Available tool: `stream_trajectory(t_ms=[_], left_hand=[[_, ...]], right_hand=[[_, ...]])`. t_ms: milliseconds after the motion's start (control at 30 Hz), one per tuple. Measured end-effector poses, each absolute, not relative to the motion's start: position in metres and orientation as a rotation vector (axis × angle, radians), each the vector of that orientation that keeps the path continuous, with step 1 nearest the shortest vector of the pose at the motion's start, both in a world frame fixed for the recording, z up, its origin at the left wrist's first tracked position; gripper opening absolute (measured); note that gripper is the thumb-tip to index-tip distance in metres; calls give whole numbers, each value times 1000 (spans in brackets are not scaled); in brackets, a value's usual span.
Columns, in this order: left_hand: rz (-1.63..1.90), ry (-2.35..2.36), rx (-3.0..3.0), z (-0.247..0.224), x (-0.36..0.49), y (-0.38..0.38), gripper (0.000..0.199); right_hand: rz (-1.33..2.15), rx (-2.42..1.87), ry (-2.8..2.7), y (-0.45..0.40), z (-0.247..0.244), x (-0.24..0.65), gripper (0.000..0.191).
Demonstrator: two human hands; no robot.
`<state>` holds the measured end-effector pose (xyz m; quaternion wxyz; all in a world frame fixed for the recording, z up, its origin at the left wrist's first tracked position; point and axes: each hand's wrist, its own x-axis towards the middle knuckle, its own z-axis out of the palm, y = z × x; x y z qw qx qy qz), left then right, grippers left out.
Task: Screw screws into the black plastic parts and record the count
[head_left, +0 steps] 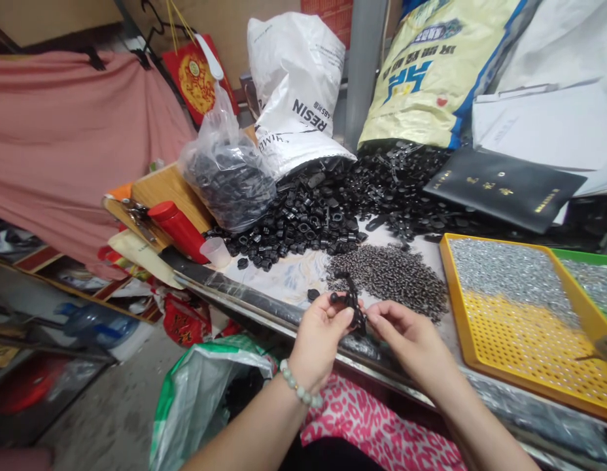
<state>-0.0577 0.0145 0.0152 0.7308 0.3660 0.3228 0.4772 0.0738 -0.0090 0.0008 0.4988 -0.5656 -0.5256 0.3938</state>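
My left hand (pixel 323 330) is closed on a black plastic part (pixel 350 297) with a ball-shaped end, held over the table's front edge. Against the right side of that part, the thumb and fingers of my right hand (pixel 399 324) are pinched together. Whatever sits between those fingertips is too small to make out. Just beyond both hands lies a spread heap of small dark metal pieces (pixel 392 275). A lone black cap-like piece (pixel 312 294) rests left of my fingers.
Black plastic parts (pixel 303 222) are heaped behind, below a white resin bag (pixel 294 85) and a yellow bag (pixel 431 72). A yellow perforated tray (pixel 524 327) of silvery pieces stands right. A red bottle (pixel 178 229) and clear cup (pixel 216 252) stand left. An open sack (pixel 205 392) sits below.
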Motion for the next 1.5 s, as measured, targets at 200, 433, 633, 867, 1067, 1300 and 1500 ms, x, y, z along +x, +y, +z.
stream_trajectory(t_ms=[200, 433, 633, 867, 1067, 1300, 1500], left_hand=[[1101, 715, 702, 10, -51, 10, 19], [1143, 696, 571, 7, -44, 4, 20], [1137, 707, 489, 9, -43, 0, 22], [1145, 718, 476, 10, -39, -5, 21], [1003, 702, 580, 14, -42, -3, 20], [829, 651, 678, 13, -44, -5, 25], [856, 686, 684, 9, -41, -6, 42]], right_hand=[[678, -1423, -1284, -19, -7, 63, 25], [249, -1421, -1390, -28, -20, 53, 15], [31, -1325, -1453, -30, -21, 51, 7], [-130, -1273, -1497, -35, -26, 48, 12], [22, -1312, -1484, -38, -17, 69, 9], [816, -1296, -1282, -29, -4, 94, 22], [1348, -1144, -914, -37, -10, 91, 28]])
